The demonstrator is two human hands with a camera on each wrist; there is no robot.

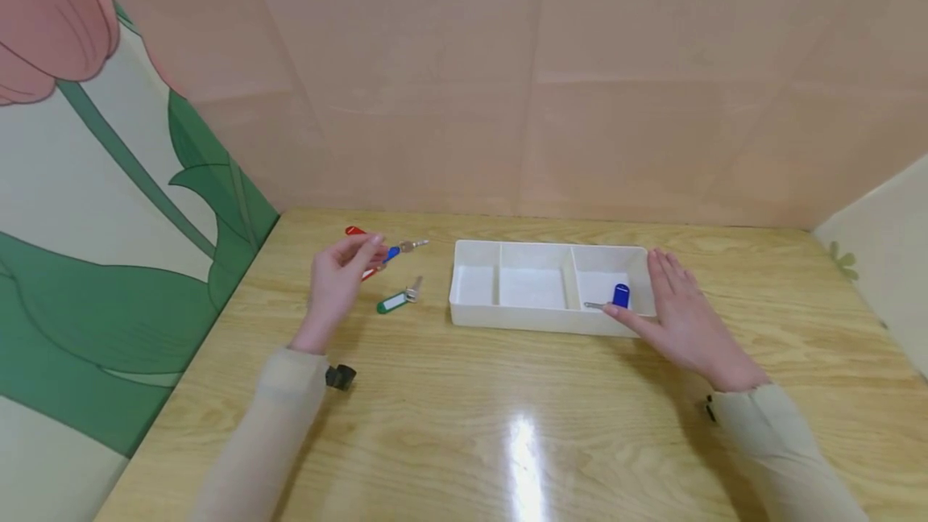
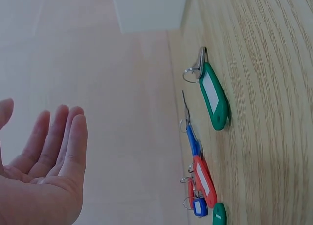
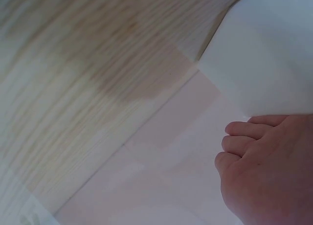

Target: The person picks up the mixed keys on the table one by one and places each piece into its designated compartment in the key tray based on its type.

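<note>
Foreground: two light sleeves [image 1: 250,433] extend over the wood-grain table [image 1: 428,425]; a black wrist fitting [image 1: 341,378] projects beside the left cuff.

Left hand [image 1: 337,276]: fingers loosely extended, thumb apart, nothing held. It is raised over the left group of tagged keys and hides part of it in the head view.

Left group, on the table left of the tray: the green-tagged key [image 1: 395,302] lies nearest, apart from the others. Beyond it lie a red key tag [image 2: 204,181] and the blue-tagged key [image 2: 192,139], close together; whether they touch cannot be told. A small blue tag [image 2: 200,207] and a second green tag [image 2: 220,213] lie near these.

White three-compartment tray [image 1: 536,319]: right compartment contains a dark blue key tag [image 1: 621,295] and a key [image 1: 596,306], partly covered by the thumb.

Right hand [image 1: 685,321]: spread, fingers against the right end wall, thumb across the front rim.

Background: pinkish wall covering [image 1: 536,119]; tulip mural [image 1: 130,208] at left.
</note>
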